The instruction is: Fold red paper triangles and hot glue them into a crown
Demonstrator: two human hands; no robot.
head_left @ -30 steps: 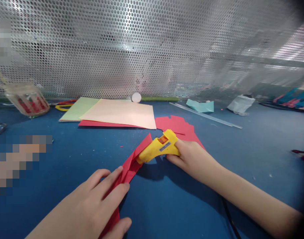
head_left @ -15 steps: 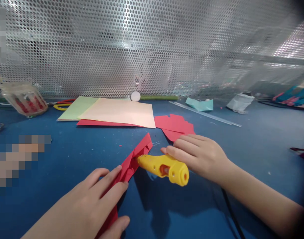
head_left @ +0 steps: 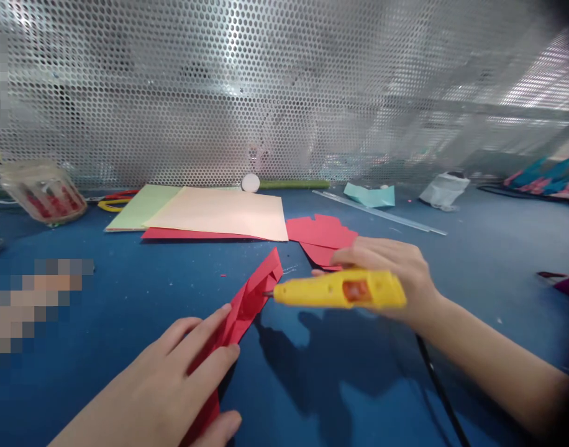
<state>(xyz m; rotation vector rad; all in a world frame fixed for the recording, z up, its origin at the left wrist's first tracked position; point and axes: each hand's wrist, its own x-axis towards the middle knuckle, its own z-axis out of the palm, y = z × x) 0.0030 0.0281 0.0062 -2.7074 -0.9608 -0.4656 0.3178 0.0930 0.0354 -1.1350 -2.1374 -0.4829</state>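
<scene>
My right hand grips a yellow glue gun lying level above the blue table, its nozzle pointing left at the edge of a folded red paper piece. My left hand lies on the near end of that red piece, fingers stretched over it and thumb curled beneath. The gun's black cord trails toward me under my right forearm.
Behind lie stacked sheets, peach over green and red, and cut red shapes. A clear jar, scissors, a white ball, glue sticks, teal paper and a perforated metal wall stand further back.
My right hand turned the glue gun from upright to level and pulled it back to the right, the nozzle now just off the red paper's edge. The left hand stayed put.
</scene>
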